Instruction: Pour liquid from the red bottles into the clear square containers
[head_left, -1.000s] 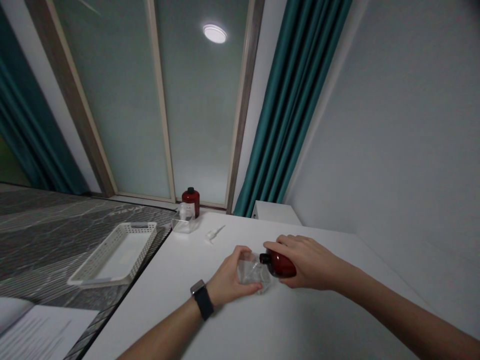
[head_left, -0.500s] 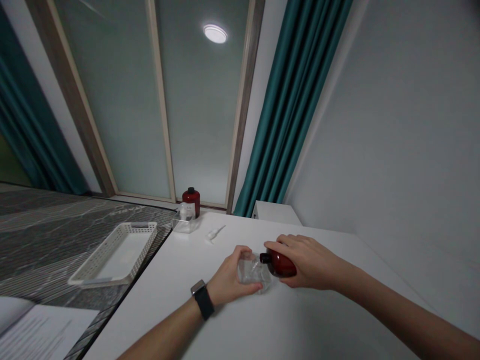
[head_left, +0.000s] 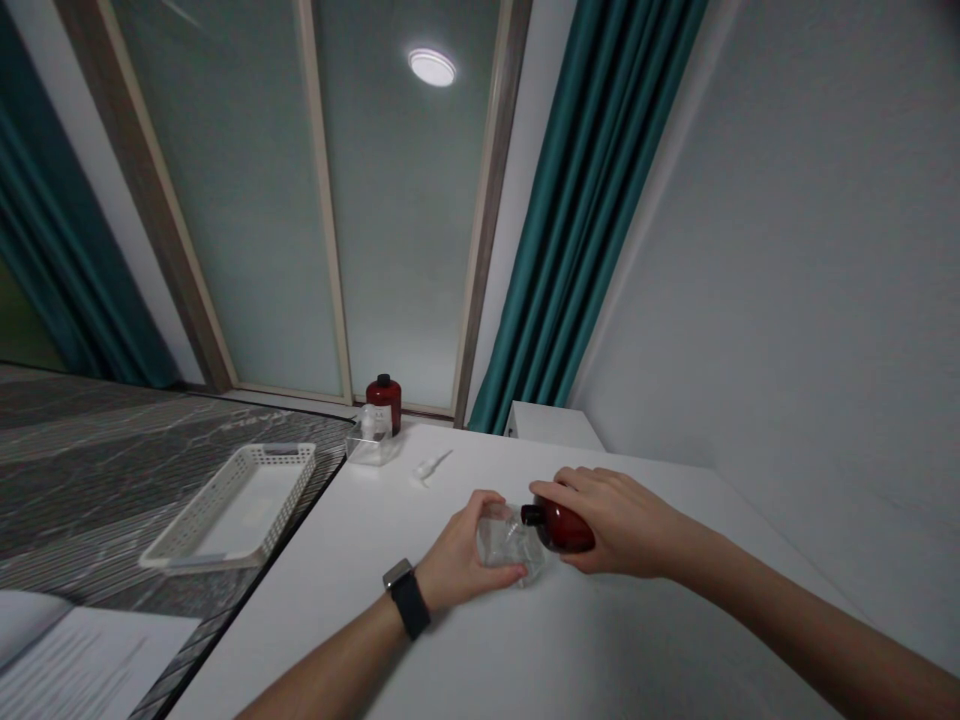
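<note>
From the head camera, our one view, we take the clear bottle (head_left: 508, 545) as our landmark on the white table (head_left: 600, 650). Our left hand (head_left: 459, 562) is curled around it from the near left side, fingers and thumb closed on its wall so that it stands steady on the tabletop. Our right hand (head_left: 622, 520) is wrapped over the dark red bottle (head_left: 564, 528), which lies tipped almost flat just to the right of the clear bottle, its black neck (head_left: 531, 515) pointing at the clear bottle's mouth and seeming to touch or all but touch it. A smartwatch (head_left: 407, 600) sits on our left wrist, nearer to us than the clear bottle.

We judge that we are in the pouring step, decanting from the red bottle into the clear one; we cannot tell whether liquid is flowing or how full the clear bottle is. The next move, as we judge it, calls for keeping the neck lined up over the opening and the clear bottle braced, and tilting gently so nothing spills.

Beyond the clear bottle, well apart, lies a small white pump piece (head_left: 430, 466). Farther still and to the left stand a second red bottle (head_left: 383, 400) and a small clear container (head_left: 369, 440). Far left of the clear bottle, a white basket tray (head_left: 285, 470) rests on the dark surface.
</note>
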